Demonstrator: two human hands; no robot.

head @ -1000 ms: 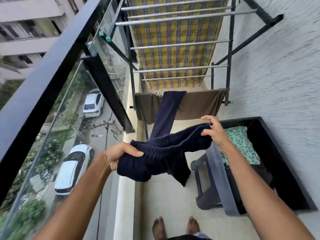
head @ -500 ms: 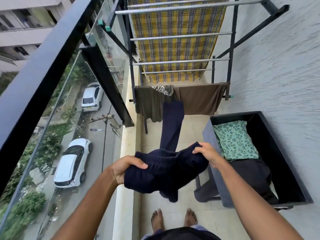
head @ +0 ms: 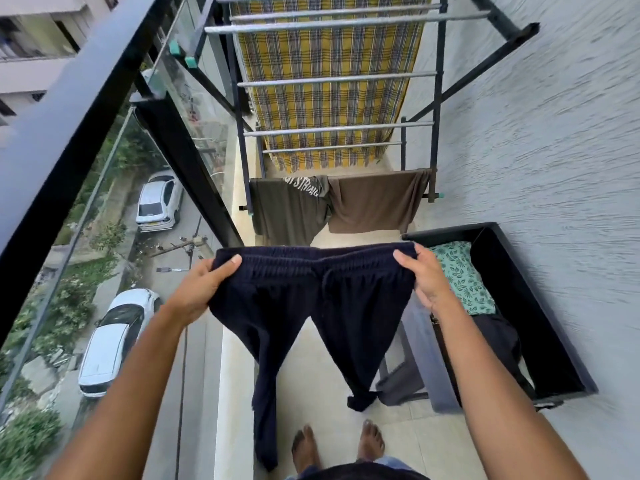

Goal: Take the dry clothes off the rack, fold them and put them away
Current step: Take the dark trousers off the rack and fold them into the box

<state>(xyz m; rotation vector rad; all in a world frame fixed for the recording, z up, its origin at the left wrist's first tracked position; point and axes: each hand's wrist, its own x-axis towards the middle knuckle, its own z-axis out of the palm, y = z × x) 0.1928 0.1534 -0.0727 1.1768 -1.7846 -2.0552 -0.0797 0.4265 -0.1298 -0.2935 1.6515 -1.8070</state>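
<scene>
From the head camera, the navy trousers (head: 311, 296) hang spread out in front of the rack (head: 337, 79), apart from its rails. The left hand (head: 201, 289) and the right hand (head: 424, 275) each have fingers clamped on one end of the waistband, and the legs dangle.

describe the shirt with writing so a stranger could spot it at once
Look at the drying rack ahead, hung with a yellow checked cloth. Two items hang on its lowest rail, and the shirt is the left one. It is olive with white lettering; the brown cloth beside it is plain.
</scene>
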